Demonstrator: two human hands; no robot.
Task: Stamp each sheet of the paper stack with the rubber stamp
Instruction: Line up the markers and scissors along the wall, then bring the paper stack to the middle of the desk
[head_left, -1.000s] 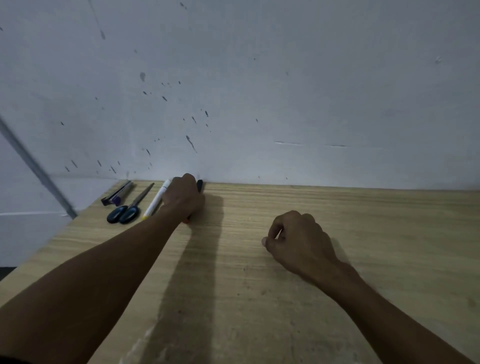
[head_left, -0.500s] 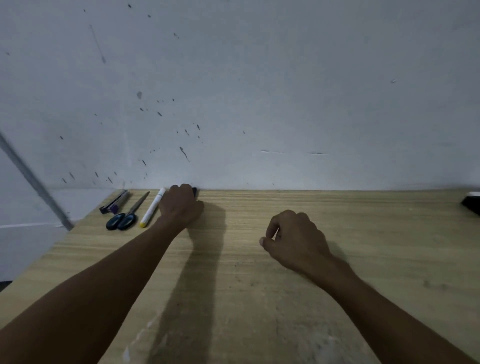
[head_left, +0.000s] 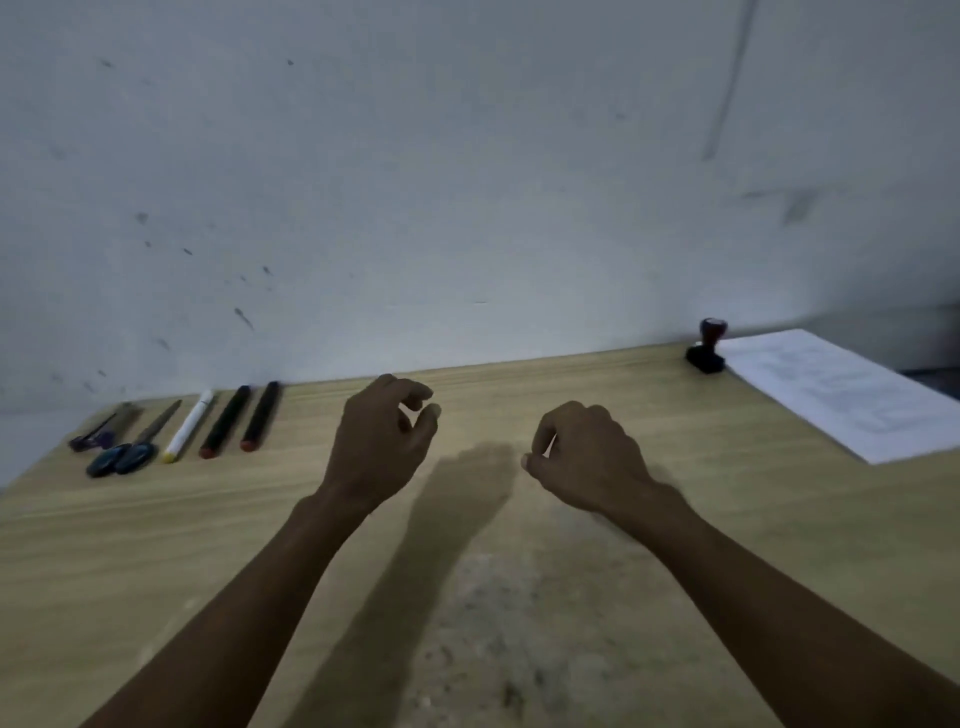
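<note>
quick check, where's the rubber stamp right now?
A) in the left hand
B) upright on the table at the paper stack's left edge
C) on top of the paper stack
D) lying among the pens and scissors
B: the rubber stamp stands upright on the table beside the left edge of the paper stack, by the wall, and neither hand is near it.

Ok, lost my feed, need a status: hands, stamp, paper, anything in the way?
Left hand and right hand empty, loosely curled above wooden table. Black round-handled rubber stamp upright at far right beside white printed paper stack, untouched. Path clear.
</note>
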